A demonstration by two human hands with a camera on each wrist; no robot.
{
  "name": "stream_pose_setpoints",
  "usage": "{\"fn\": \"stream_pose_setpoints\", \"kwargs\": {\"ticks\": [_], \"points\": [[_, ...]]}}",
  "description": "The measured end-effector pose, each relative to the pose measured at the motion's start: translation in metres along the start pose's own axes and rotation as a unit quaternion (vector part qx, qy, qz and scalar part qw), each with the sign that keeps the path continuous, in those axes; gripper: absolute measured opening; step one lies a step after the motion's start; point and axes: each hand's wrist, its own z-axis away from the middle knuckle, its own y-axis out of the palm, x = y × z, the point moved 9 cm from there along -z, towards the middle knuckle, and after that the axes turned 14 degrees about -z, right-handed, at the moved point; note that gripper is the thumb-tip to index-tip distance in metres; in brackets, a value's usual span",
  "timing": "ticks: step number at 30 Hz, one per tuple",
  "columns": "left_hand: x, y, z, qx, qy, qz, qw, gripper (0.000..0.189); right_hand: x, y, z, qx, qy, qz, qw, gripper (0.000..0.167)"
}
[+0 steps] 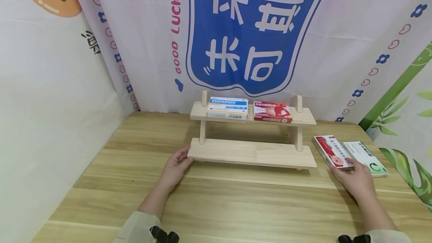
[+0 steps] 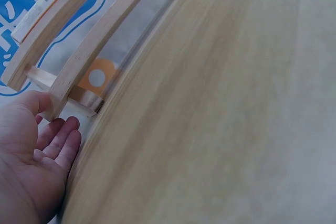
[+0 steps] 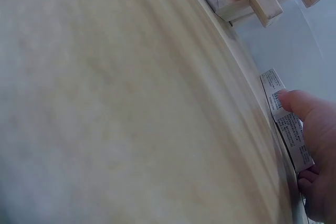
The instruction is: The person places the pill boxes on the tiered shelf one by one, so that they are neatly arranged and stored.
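A two-tier wooden display rack (image 1: 249,153) stands on the table. My left hand (image 1: 175,168) holds the left end of its lower shelf, thumb on the near side; the left wrist view shows the fingers (image 2: 67,142) curled by that end. On the upper shelf lie a blue-and-white medicine box (image 1: 227,108) and a red medicine box (image 1: 272,111). Right of the rack, my right hand (image 1: 359,179) grips the near end of a red-and-white medicine box (image 1: 332,151), its thumb (image 3: 299,103) at the box's side. A green-and-white medicine box (image 1: 364,156) lies beside it, partly behind the fingers.
The wood-grain table (image 1: 236,205) carries everything. A printed curtain (image 1: 148,40) hangs close behind the rack. White cloth (image 1: 50,104) borders the left side, and a leaf-patterned cloth (image 1: 405,130) the right.
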Motion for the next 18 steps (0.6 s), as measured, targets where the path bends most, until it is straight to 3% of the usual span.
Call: {"fn": "stream_pose_setpoints", "kwargs": {"ticks": [18], "points": [[0.000,0.000,0.001,0.000,0.002,0.005,1.0000,0.051,0.004,-0.010,0.007,-0.035,-0.006,-0.027,0.9990,0.089]]}}
